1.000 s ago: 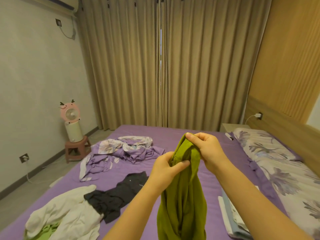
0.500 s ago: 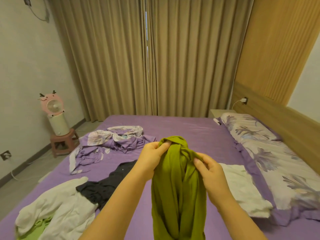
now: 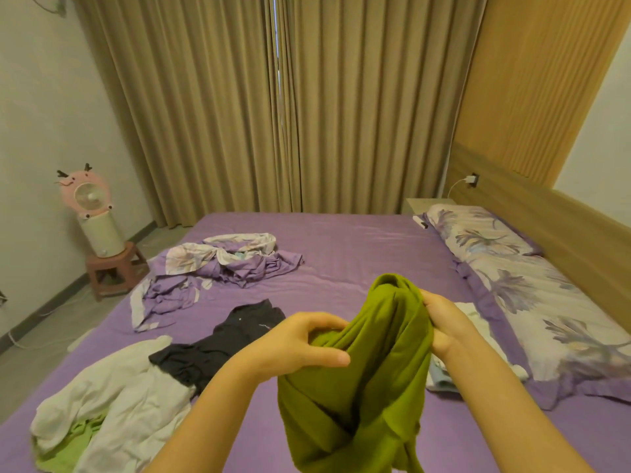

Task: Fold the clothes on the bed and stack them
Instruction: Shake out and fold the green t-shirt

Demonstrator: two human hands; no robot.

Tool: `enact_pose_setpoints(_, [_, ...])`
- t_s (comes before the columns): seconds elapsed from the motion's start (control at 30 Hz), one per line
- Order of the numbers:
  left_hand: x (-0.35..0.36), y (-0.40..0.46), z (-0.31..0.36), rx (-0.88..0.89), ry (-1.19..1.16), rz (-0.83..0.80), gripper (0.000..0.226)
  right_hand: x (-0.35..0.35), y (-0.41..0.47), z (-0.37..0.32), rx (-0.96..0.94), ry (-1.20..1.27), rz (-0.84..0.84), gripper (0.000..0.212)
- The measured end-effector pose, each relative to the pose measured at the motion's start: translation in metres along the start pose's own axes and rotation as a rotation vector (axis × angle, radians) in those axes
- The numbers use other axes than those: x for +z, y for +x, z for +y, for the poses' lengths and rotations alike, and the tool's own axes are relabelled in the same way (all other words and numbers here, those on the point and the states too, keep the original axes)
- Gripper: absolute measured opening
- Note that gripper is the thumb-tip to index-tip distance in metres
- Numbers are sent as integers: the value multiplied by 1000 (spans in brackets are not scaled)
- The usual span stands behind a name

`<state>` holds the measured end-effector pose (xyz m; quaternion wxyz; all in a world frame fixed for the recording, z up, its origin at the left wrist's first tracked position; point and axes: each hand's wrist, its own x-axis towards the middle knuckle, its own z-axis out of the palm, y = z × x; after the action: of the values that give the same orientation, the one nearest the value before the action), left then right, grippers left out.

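Green garment (image 3: 358, 377) in two hands

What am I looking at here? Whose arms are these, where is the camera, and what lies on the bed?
There is no machine. The camera sits on a person's head and looks forward and down, so the two bare arms belong to that person. There is only this one view.

The left hand and the right hand both grip an olive green garment, bunched and hanging above the bed, which has a purple sheet.

On the bed lie a white garment over something light green, a black garment, a crumpled purple floral cloth, and a long floral pillow by the headboard. Behind the right hand are pale clothes, perhaps already folded; they are mostly hidden.

Beside the bed, a pink fan stands on a small stool.
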<state>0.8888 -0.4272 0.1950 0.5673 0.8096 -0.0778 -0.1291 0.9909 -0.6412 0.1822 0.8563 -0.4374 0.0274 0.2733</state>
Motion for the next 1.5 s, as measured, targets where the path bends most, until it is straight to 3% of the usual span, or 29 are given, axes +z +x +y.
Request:
enact_pose_setpoints(0.07, [1, 1, 4, 6, -67, 80, 15, -3, 0, 4, -42, -46, 32, 24])
enact_pose_setpoints(0.13, [1, 5, 11, 11, -252, 163, 11, -5, -2, 11, -124, -167, 87, 20])
enact_pose_setpoints(0.27, [3, 20, 23, -2, -464, 219, 19, 0, -17, 25, -266, -823, 132, 23])
enact_pose_setpoints(0.43, [6, 32, 40, 13, -484, 263, 12, 8, -40, 33, -591, -1318, 209, 34])
enact_pose_setpoints(0.5, [2, 34, 48, 25, -496, 264, 12, 13, -49, 34, -658, -1220, 228, 33])
enact_pose_setpoints(0.63, [-5, 32, 63, 55, -473, 225, 17, 32, -48, 42, -706, -1049, 37, 27])
enact_pose_setpoints(0.73, [-15, 28, 68, 76, -489, 238, 16, 41, -37, 51, -723, -973, 68, 11])
enact_pose_setpoints(0.87, [-33, 19, 65, 57, -518, 268, 17, 41, -39, 43, -720, -811, 50, 10])
enact_pose_setpoints(0.97, [-37, 17, 63, 41, -545, 270, 20, 44, -35, 39, -663, -903, 18, 8])
enact_pose_setpoints(1.03, [-33, 19, 67, 50, -565, 247, 21, 46, -27, 48, -572, -997, -5, 21])
enact_pose_setpoints(1.13, [-28, 23, 75, 66, -590, 240, 22, 39, -20, 58, -596, -937, 72, 13])
enact_pose_setpoints(1.23, [-37, 28, 69, 59, -587, 345, 19, 26, -29, 38, -653, -831, 58, 12])
enact_pose_setpoints(1.3, [-42, 32, 54, -1, -428, 484, 14, 23, -37, 17, -654, -775, -1, 12])
enact_pose_setpoints(1.37, [-40, 38, 32, -63, -60, 612, 15, 24, -39, 1, -633, -758, -71, 12])
enact_pose_setpoints(1.4, [-36, 41, 21, -55, 160, 636, 26, 25, -37, -5, -638, -768, -85, 12])
enact_pose_setpoints(1.43, [-30, 43, 13, -13, 310, 660, 40, 26, -35, -10, -660, -777, -85, 11])
enact_pose_setpoints(1.5, [-8, 46, 6, 156, 322, 676, 41, 26, -31, -18, -704, -765, -60, 9])
